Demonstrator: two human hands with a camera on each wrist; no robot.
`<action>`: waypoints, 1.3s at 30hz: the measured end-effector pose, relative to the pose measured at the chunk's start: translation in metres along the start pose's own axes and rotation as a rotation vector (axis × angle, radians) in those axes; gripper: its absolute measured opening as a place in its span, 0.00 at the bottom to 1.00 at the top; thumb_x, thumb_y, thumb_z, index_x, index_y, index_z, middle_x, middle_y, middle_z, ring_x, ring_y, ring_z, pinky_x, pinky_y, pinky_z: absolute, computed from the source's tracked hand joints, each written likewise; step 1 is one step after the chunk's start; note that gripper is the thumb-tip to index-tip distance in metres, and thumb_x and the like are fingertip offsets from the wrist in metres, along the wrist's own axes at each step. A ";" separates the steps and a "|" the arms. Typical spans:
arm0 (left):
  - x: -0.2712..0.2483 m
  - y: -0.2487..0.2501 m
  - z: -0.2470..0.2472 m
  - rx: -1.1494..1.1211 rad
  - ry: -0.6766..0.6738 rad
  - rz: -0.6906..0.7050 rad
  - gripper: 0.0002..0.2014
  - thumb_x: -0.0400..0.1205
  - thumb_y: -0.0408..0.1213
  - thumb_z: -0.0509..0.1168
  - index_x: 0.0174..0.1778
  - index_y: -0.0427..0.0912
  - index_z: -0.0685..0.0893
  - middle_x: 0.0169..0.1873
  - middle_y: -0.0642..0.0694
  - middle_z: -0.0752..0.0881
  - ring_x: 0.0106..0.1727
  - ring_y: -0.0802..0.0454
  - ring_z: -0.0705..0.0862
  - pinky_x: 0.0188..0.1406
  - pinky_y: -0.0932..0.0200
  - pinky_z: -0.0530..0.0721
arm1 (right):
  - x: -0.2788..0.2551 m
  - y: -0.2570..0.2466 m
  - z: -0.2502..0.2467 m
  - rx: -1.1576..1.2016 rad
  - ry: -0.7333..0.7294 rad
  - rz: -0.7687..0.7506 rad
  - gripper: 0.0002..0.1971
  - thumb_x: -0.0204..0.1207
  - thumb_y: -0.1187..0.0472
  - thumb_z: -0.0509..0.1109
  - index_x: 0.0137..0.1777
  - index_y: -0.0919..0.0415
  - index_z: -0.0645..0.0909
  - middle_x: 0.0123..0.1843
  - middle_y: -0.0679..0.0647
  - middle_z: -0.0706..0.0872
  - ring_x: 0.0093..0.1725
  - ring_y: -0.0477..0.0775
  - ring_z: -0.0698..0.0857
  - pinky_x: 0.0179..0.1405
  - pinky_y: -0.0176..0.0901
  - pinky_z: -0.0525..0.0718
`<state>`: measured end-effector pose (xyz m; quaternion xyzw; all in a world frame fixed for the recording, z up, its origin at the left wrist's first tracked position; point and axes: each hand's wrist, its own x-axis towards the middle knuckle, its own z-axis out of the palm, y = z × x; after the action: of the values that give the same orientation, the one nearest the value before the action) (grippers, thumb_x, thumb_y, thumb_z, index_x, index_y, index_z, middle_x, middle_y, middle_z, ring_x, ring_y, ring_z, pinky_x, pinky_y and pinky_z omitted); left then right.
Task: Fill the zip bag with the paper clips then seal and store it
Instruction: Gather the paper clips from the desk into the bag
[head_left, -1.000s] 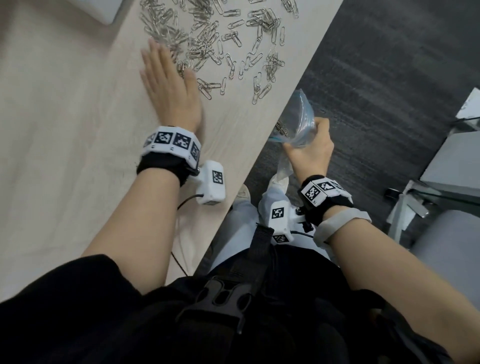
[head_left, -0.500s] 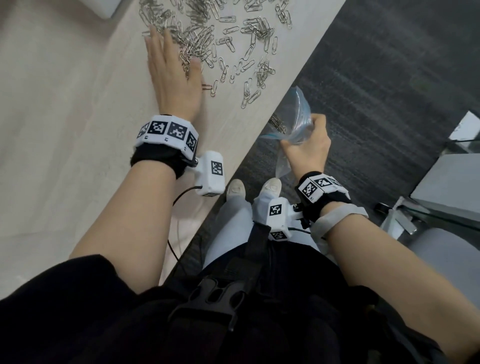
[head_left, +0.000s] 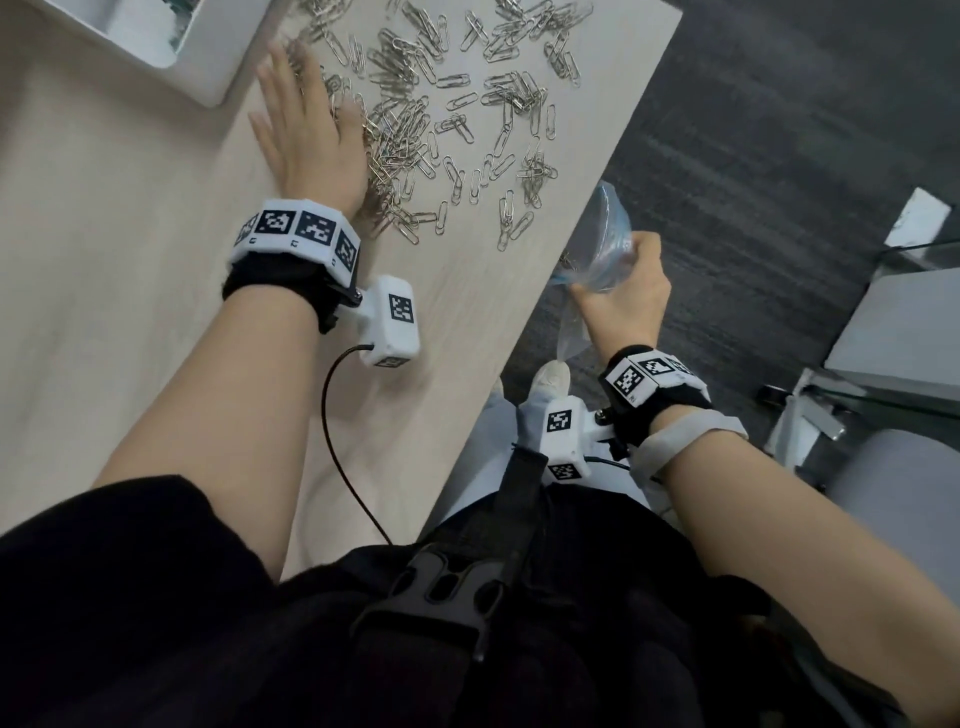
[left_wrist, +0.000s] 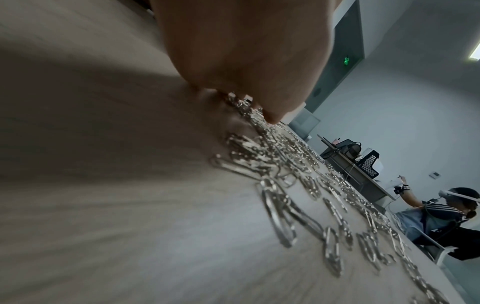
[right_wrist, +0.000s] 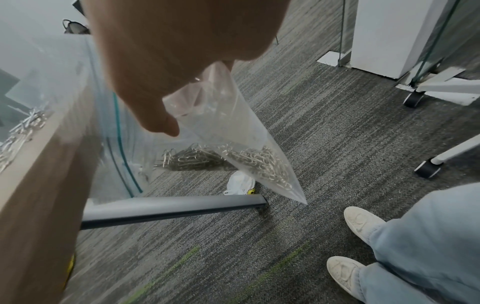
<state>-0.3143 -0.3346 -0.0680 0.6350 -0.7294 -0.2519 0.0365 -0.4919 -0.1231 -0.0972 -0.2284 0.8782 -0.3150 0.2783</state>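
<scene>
Pale wood-grain table (head_left: 130, 270) over dark grey carpet (head_left: 753, 156); white tray (head_left: 208, 73) at far corner, contents unclear. Paper clips (head_left: 441, 104) strewn loose just right of left hand (head_left: 306, 135), fingers straight, flat on table, touching pile edge. Right hand (head_left: 623, 296) off table edge, fingers curled round clear zip bag (right_wrist: 233, 123), mouth beside edge, clips heaped in bottom. Bare table left of left hand; chair casters (right_wrist: 426, 170) right of bag.
</scene>
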 end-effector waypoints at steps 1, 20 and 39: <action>-0.001 0.000 0.001 0.009 -0.004 0.012 0.27 0.87 0.43 0.45 0.82 0.42 0.47 0.83 0.41 0.44 0.84 0.44 0.41 0.80 0.40 0.37 | 0.000 0.000 0.001 0.002 0.008 0.002 0.25 0.62 0.60 0.79 0.57 0.59 0.72 0.54 0.59 0.85 0.56 0.59 0.83 0.56 0.58 0.84; -0.080 0.027 0.024 -0.190 -0.082 0.218 0.33 0.81 0.51 0.61 0.81 0.48 0.57 0.83 0.46 0.53 0.83 0.48 0.49 0.83 0.42 0.48 | -0.019 0.009 -0.011 0.018 0.021 0.022 0.24 0.61 0.63 0.76 0.51 0.49 0.66 0.54 0.59 0.84 0.55 0.60 0.84 0.58 0.58 0.83; -0.098 0.043 0.034 -0.184 -0.093 0.292 0.20 0.73 0.40 0.73 0.62 0.50 0.83 0.60 0.46 0.78 0.59 0.47 0.78 0.60 0.57 0.78 | -0.027 0.014 -0.013 0.057 0.061 -0.017 0.24 0.60 0.60 0.78 0.50 0.49 0.68 0.51 0.57 0.86 0.51 0.58 0.85 0.54 0.58 0.85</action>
<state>-0.3474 -0.2279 -0.0532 0.5040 -0.7887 -0.3385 0.0969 -0.4834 -0.0920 -0.0893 -0.2181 0.8749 -0.3491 0.2550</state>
